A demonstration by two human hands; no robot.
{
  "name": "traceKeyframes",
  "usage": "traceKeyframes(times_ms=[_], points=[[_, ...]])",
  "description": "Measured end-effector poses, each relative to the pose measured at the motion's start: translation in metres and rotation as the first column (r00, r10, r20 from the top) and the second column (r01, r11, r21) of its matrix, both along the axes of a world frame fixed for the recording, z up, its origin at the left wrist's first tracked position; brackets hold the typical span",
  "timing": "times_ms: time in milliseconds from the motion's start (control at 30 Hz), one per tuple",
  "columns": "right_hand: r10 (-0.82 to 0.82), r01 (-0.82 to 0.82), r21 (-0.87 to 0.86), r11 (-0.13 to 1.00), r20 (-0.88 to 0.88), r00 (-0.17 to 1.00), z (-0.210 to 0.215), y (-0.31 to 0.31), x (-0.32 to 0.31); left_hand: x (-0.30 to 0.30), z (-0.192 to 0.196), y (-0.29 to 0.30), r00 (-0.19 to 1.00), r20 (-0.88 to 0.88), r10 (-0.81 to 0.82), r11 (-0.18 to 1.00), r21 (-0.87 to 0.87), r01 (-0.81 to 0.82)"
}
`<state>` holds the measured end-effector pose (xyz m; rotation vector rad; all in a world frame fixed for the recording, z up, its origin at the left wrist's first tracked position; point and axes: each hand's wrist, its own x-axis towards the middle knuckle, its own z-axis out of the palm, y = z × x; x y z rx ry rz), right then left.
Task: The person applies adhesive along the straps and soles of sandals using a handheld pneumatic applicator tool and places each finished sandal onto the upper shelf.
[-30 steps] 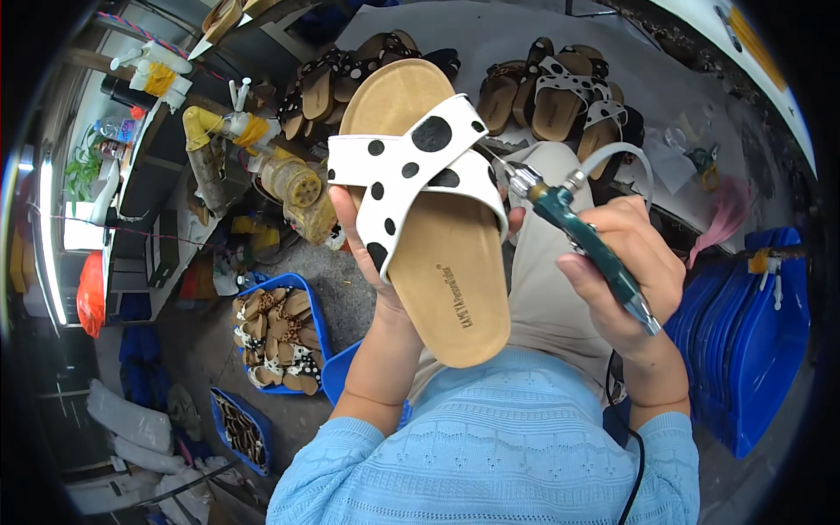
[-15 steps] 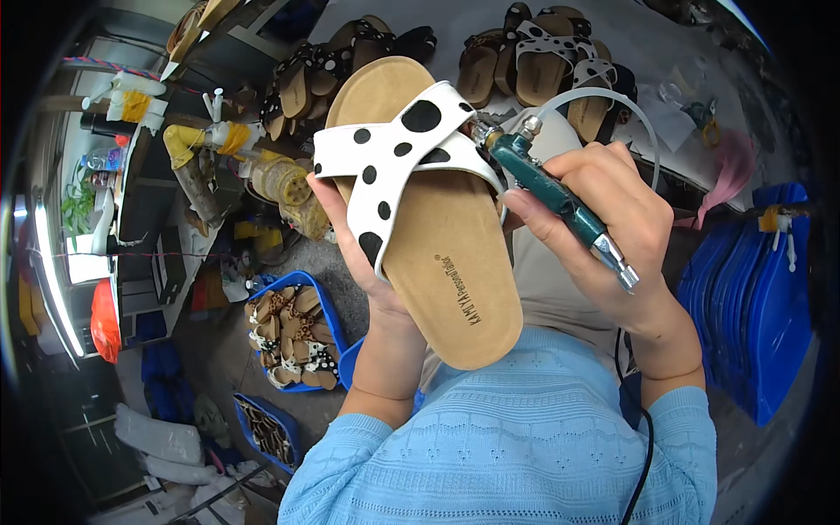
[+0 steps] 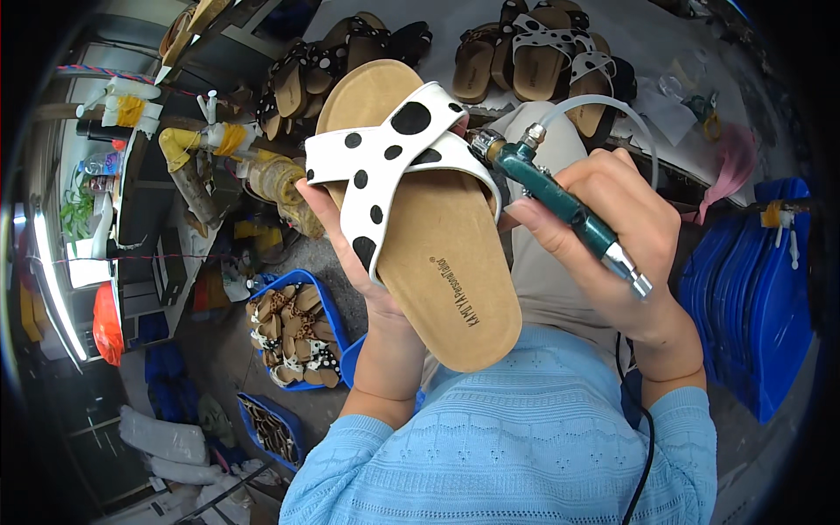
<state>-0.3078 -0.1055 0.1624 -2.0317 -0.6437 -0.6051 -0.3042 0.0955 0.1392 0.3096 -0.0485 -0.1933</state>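
A slide sandal (image 3: 442, 227) with a tan footbed and crossed white straps with black spots is held up in front of me, toe end away. My left hand (image 3: 346, 260) grips it from below along its left side, with most fingers hidden beneath the sole. My right hand (image 3: 632, 232) is closed round a green pen-shaped tool (image 3: 569, 208) with metal fittings and a clear hose (image 3: 612, 101). The tool's metal front end lies beside the straps' right edge; I cannot tell whether it touches them.
More spotted sandals (image 3: 541, 66) stand on the pale worktop ahead. A blue basket (image 3: 328, 306) of sandals and a smaller blue bin (image 3: 293, 429) sit on the floor at left. Stacked blue containers (image 3: 752, 297) stand at right. A taped pipe (image 3: 197, 188) juts in from the left.
The sandal has shifted slightly left. The tool's rear end has moved a little right and toward me, opening a small gap between its front and the straps.
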Motion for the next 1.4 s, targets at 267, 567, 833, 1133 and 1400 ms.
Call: traceKeyframes(times_ms=[267, 567, 833, 1133, 1400], points=[[0.073, -0.044, 0.169, 0.985, -0.167, 0.983, -0.005, -0.003, 0.002, -0.004, 0.002, -0.008, 0.999, 0.036, 0.005, 0.986, 0.164, -0.011], [0.068, -0.027, 0.237, 0.971, -0.164, 0.984, -0.014, -0.001, 0.006, 0.006, -0.005, -0.005, 0.996, 0.019, -0.088, 0.994, -0.06, 0.089], [0.129, -0.093, 0.251, 0.964, -0.13, 0.983, -0.019, -0.007, 0.01, 0.016, -0.021, 0.008, 0.981, 0.096, -0.167, 0.978, -0.109, 0.178], [0.198, -0.003, 0.591, 0.807, -0.266, 0.943, -0.02, -0.025, -0.016, 0.021, -0.022, 0.012, 0.99, 0.101, -0.095, 0.995, 0.016, 0.094], [0.359, -0.353, 0.22, 0.909, 0.01, 0.933, 0.001, 0.004, -0.015, 0.022, -0.024, -0.004, 1.0, -0.007, 0.03, 0.97, 0.242, -0.027]])
